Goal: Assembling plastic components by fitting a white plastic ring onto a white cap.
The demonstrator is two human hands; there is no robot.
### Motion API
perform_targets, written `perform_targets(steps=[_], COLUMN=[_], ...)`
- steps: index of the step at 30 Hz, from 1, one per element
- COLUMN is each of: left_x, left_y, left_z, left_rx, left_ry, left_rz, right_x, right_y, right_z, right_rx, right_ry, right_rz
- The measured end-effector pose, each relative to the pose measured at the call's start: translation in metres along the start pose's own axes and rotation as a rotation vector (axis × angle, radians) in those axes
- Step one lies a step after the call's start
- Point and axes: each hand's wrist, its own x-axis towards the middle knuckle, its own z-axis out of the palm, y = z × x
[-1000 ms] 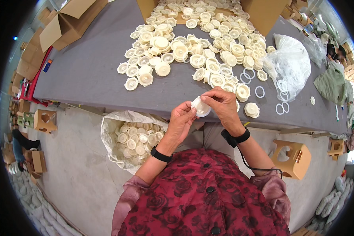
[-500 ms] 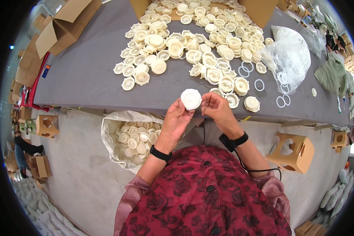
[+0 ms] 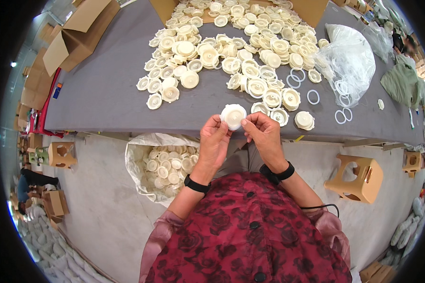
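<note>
Just over the table's front edge, a round cream plastic cap point(image 3: 233, 116) is held up with a broad face showing. A paler rim runs round it; whether this is a separate ring I cannot tell. My left hand point(image 3: 214, 140) grips the cap's left edge between thumb and fingers. At its right edge, my right hand point(image 3: 265, 137) pinches with thumb and curled forefinger. Beyond my hands lies a wide pile of similar cream caps point(image 3: 190, 79). Several thin translucent rings point(image 3: 313, 97) are scattered to the right of the pile.
An open sack point(image 3: 136, 170) of caps stands below the table edge at left. A clear plastic bag point(image 3: 352, 56) with rings lies on the grey table point(image 3: 108, 89) at right. An open carton point(image 3: 82, 40) sits far left; a tan stool point(image 3: 363, 177) stands on the floor at right.
The cap between my hands has turned, from a whiter face to a cream one with a pale rim. My right thumb and forefinger have closed in on its right edge.
</note>
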Motion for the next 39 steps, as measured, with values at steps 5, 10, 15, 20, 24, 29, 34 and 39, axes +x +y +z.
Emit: perform_targets(steps=[5, 10, 15, 20, 24, 29, 34, 39], left_x=[-0.002, -0.002, -0.004, -0.005, -0.012, -0.024, -0.021, -0.004], left_y=[-0.005, -0.013, -0.020, -0.016, -0.010, -0.007, 0.017, 0.025], left_z=[-0.006, -0.019, -0.022, -0.028, -0.012, -0.023, -0.032, -0.013], left_rx=[-0.012, -0.172, -0.288, -0.256, -0.148, -0.021, 0.123, 0.416], left_ry=[0.018, 0.045, 0.081, 0.107, -0.005, -0.065, -0.201, -0.305], left_rz=[-0.023, -0.115, -0.149, -0.203, -0.234, -0.203, -0.234, -0.267], right_x=[0.004, 0.004, -0.001, 0.004, 0.000, -0.002, -0.004, -0.013], right_y=[0.008, 0.016, 0.022, 0.012, 0.004, 0.010, -0.004, -0.010], right_z=[-0.008, -0.009, -0.009, -0.005, -0.016, -0.029, -0.031, -0.047], right_rx=[0.101, 0.261, 0.202, 0.106, 0.209, 0.084, -0.023, -0.301], right_ry=[-0.033, -0.057, -0.038, -0.001, -0.107, -0.241, -0.354, -0.310], right_rz=[0.024, 0.082, 0.057, -0.044, -0.080, -0.064, -0.027, -0.276])
